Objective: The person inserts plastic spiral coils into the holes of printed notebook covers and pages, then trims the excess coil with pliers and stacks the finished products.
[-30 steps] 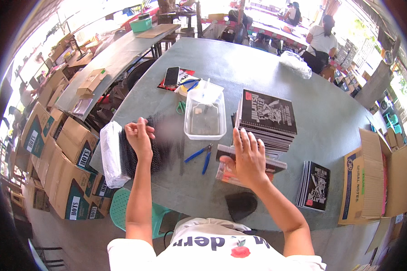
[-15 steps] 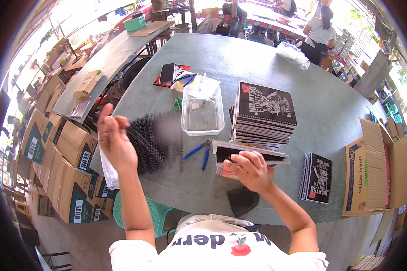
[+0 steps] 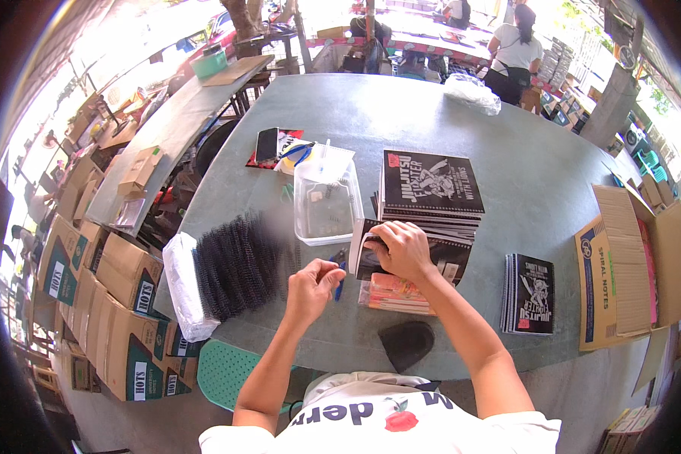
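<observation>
My right hand [image 3: 403, 248] grips a black-covered notebook [image 3: 367, 263], held tilted up against the front of a tall stack of black notebooks [image 3: 435, 181]. Close to that notebook's left edge is my left hand [image 3: 312, 290], thumb and fingers pinched together. Whatever it may hold is too small to make out. Blue-handled pliers [image 3: 340, 286] lie partly hidden beside its fingertips. Left of this hand spreads a heap of black spiral binding coils [image 3: 238, 265]. An orange-pink bundle [image 3: 395, 293] rests below the held notebook.
A clear plastic tub [image 3: 327, 240] stands behind the pliers, with a phone [image 3: 266, 144] farther back. At the right are a smaller notebook pile [image 3: 528, 295] and an open cardboard box [image 3: 592, 291]. A black pad [image 3: 406, 346] lies near the table's front edge. A white plastic-wrapped bundle [image 3: 185, 291] borders the coils.
My left hand has come down and right from beyond the coils, its raised fingers now pinched near the notebook. My right hand keeps hold of the notebook, which now tilts against the stack.
</observation>
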